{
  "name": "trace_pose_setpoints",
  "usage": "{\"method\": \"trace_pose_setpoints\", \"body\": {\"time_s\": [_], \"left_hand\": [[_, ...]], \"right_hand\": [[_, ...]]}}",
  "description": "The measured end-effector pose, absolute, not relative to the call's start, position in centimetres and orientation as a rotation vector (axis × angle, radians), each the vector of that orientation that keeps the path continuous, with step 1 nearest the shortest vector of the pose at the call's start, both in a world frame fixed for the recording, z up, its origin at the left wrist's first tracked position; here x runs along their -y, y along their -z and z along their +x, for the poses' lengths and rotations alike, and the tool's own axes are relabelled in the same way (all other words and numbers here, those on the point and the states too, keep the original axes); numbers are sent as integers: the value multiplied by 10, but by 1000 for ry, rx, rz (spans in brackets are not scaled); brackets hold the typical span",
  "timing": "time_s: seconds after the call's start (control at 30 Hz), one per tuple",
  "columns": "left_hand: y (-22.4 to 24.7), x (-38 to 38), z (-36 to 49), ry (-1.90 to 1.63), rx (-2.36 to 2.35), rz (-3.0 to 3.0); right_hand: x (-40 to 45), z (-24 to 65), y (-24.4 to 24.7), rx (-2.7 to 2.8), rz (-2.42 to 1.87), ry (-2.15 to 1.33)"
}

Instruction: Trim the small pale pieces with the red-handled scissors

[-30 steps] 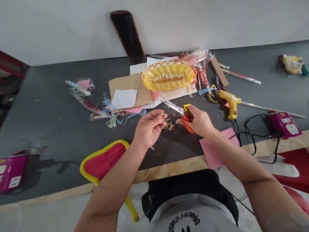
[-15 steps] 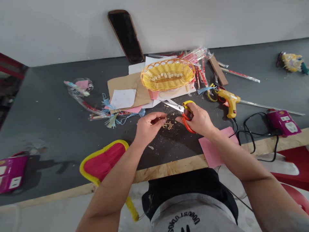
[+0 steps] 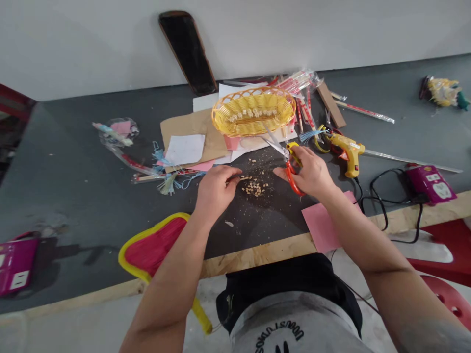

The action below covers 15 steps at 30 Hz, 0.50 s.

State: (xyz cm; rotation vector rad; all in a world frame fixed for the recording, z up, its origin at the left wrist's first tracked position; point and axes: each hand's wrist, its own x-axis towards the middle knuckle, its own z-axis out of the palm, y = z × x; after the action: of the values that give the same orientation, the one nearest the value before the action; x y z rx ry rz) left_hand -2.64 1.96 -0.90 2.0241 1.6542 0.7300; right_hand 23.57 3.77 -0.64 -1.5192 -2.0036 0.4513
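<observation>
My left hand point(image 3: 220, 189) pinches a short thin wooden stick point(image 3: 244, 178) between thumb and fingertips, its end poking out to the right. Just beside that end lies a pile of small cut wooden bits point(image 3: 255, 189), with dust scattered around it. In my right hand point(image 3: 309, 170) is a pair of scissors point(image 3: 289, 156) with one red and one yellow handle; the blades are parted and point up and left, clear of the stick. Beyond the hands stands a yellow woven basket point(image 3: 239, 128) with a row of small pale pieces in it.
A yellow glue gun point(image 3: 349, 151) lies right of my right hand, its cable near a purple power box point(image 3: 430, 185). A phone point(image 3: 188, 53) leans on the wall. A red-and-yellow fan shape point(image 3: 154, 245) is by my left forearm. Pink paper point(image 3: 320, 228) overhangs the table edge.
My left hand has moved left, away from the scissors, and the stick's end now shows. The scissors have shifted right, with their blades turned further upward.
</observation>
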Motion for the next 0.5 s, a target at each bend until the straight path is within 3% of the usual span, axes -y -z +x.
{"method": "trace_pose_setpoints", "body": {"time_s": [0.3, 0.5], "left_hand": [[14, -22, -27, -435, -1715, 2275], [9, -17, -23, -917, -1645, 1840]], "right_hand": [[-52, 258, 7, 2074, -1717, -367], [-44, 242, 13, 2082, -1510, -457]]}}
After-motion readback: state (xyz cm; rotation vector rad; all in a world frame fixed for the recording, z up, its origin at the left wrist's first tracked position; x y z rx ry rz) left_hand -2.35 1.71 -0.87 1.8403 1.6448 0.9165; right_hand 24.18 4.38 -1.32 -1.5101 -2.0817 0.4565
